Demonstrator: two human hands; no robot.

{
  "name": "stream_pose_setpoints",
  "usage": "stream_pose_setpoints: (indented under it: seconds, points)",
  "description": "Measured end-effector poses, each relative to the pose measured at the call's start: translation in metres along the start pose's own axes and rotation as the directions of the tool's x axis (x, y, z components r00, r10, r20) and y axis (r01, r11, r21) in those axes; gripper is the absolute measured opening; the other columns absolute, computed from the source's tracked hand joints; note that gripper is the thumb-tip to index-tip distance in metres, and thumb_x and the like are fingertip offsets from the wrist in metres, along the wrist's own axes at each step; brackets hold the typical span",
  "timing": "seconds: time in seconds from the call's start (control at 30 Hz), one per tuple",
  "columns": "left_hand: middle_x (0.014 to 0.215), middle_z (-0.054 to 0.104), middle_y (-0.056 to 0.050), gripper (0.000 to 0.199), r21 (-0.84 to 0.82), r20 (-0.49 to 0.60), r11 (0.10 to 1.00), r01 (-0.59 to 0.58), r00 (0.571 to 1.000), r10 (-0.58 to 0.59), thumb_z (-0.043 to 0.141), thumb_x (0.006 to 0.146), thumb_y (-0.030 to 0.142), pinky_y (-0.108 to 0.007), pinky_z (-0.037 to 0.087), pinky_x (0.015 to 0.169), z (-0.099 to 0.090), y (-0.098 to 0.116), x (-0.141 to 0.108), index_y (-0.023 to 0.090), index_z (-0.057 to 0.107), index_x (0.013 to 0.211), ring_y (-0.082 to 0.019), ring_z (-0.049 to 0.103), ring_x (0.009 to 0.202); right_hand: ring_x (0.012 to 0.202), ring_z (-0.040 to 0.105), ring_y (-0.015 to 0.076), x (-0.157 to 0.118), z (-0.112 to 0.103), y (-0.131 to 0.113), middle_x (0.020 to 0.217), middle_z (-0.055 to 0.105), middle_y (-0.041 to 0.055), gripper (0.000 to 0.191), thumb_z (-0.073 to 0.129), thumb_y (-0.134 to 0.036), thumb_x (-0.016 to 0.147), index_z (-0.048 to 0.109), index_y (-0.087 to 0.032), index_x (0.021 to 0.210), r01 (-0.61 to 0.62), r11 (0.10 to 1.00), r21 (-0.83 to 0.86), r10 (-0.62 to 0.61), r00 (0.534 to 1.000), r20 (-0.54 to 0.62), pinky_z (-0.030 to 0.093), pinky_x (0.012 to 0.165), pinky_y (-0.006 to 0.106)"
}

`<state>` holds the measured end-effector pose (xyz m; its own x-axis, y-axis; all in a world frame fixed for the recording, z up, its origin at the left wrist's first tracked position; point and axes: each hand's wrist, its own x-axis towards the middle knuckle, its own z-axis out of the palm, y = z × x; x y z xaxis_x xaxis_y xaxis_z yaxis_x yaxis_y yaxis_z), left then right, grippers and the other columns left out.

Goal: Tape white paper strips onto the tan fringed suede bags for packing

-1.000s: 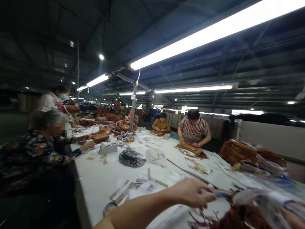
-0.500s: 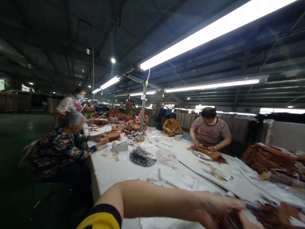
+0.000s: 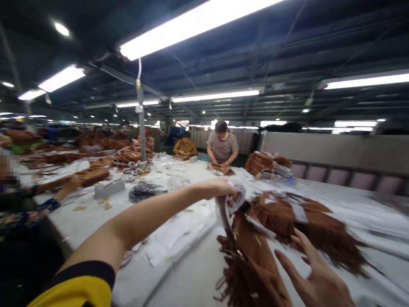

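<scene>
My left hand [image 3: 225, 187] is stretched out over the table and closed around the pale-wrapped strap [image 3: 224, 213] of a brown fringed bag [image 3: 255, 251]. That bag hangs tilted from the strap, its fringe on the left side; its lower end runs out of the picture. At the lower right, my right hand [image 3: 319, 273] is open, thumb and fingers apart, between this bag and another brown fringed bag [image 3: 329, 230]. The second bag lies on the table [image 3: 191, 273] with a pale band across it. Motion blurs some of the detail.
A pile of brown bags [image 3: 265, 164] stands farther back on the right. A black plastic-wrapped bundle [image 3: 145, 192] and a grey box [image 3: 110, 189] lie left of my arm. A metal post [image 3: 142, 132] rises from the table. Co-workers sit across and at the left.
My view has swung right. My left hand now raises a bag by its strap, and my right hand has come into view. The second fringed bag shows more fully.
</scene>
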<state>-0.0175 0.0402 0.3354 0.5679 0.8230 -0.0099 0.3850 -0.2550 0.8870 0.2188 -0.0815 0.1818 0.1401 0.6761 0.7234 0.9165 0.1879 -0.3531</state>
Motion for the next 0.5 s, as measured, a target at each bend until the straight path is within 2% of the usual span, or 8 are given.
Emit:
stream_pose_setpoints:
  seconds: [0.03,0.1,0.17,0.23,0.37,0.43,0.5]
  points:
    - [0.058,0.058,0.0,0.013,0.119,0.047,0.989,-0.088,0.995,0.083,0.054,0.06,0.009,-0.022,0.042,0.048,-0.001,0.013,-0.004,0.012,0.061,0.07,-0.014,0.056,0.054,0.093,0.064,0.0302,-0.006,-0.011,0.006,0.113,0.064,0.0151,0.079,0.043,-0.069,0.08,0.038,-0.016,0.138,-0.09,0.996,-0.029,0.09,0.996,-0.006,0.055,0.079,0.044]
    - [0.063,0.06,0.0,0.018,0.29,0.167,0.913,-0.287,0.954,0.247,0.054,0.061,0.01,-0.021,0.042,0.052,-0.003,0.042,-0.015,0.011,0.063,0.076,-0.013,0.057,0.058,0.087,0.065,0.0307,-0.016,-0.027,0.018,0.11,0.064,0.0166,0.086,0.041,-0.076,0.076,0.041,-0.015,0.136,-0.246,0.966,-0.076,0.245,0.969,-0.018,0.055,0.077,0.046]
    - [0.069,0.062,-0.001,0.022,0.417,0.208,0.806,-0.419,0.908,0.364,0.055,0.063,0.013,-0.02,0.041,0.054,-0.002,0.07,-0.031,0.011,0.064,0.084,-0.012,0.057,0.061,0.086,0.066,0.0316,-0.024,-0.038,0.031,0.11,0.064,0.0177,0.092,0.041,-0.081,0.071,0.04,-0.015,0.136,-0.355,0.932,-0.071,0.354,0.935,-0.021,0.054,0.076,0.047]
    - [0.073,0.062,0.0,0.025,0.523,0.206,0.695,-0.493,0.865,0.458,0.057,0.066,0.016,-0.02,0.041,0.056,0.0,0.093,-0.049,0.011,0.063,0.089,-0.011,0.057,0.064,0.087,0.066,0.032,-0.03,-0.05,0.043,0.113,0.063,0.0184,0.096,0.042,-0.082,0.07,0.038,-0.015,0.138,-0.414,0.91,-0.018,0.414,0.91,-0.028,0.055,0.077,0.047]
    - [0.071,0.057,0.003,0.024,0.641,0.203,0.538,-0.548,0.796,0.57,0.06,0.07,0.021,-0.019,0.042,0.063,0.001,0.12,-0.088,0.012,0.062,0.092,-0.01,0.057,0.068,0.099,0.063,0.031,-0.024,-0.077,0.059,0.121,0.06,0.0184,0.09,0.041,-0.079,0.075,0.035,-0.018,0.139,-0.403,0.901,0.158,0.417,0.907,-0.065,0.053,0.084,0.045]
    - [0.07,0.054,0.004,0.027,0.667,0.219,0.499,-0.553,0.786,0.578,0.06,0.074,0.027,-0.019,0.042,0.064,-0.003,0.127,-0.107,0.012,0.061,0.096,-0.009,0.057,0.067,0.109,0.058,0.0303,-0.013,-0.087,0.06,0.123,0.059,0.0174,0.085,0.039,-0.078,0.077,0.038,-0.019,0.138,-0.365,0.889,0.278,0.394,0.917,-0.056,0.048,0.093,0.045]
    - [0.069,0.052,0.006,0.035,0.693,0.25,0.457,-0.558,0.78,0.574,0.059,0.076,0.036,-0.017,0.041,0.062,-0.009,0.132,-0.126,0.012,0.06,0.1,-0.007,0.056,0.063,0.114,0.055,0.0299,0.001,-0.09,0.053,0.124,0.058,0.0172,0.083,0.034,-0.08,0.078,0.043,-0.018,0.134,-0.32,0.86,0.396,0.341,0.94,0.02,0.044,0.098,0.047]
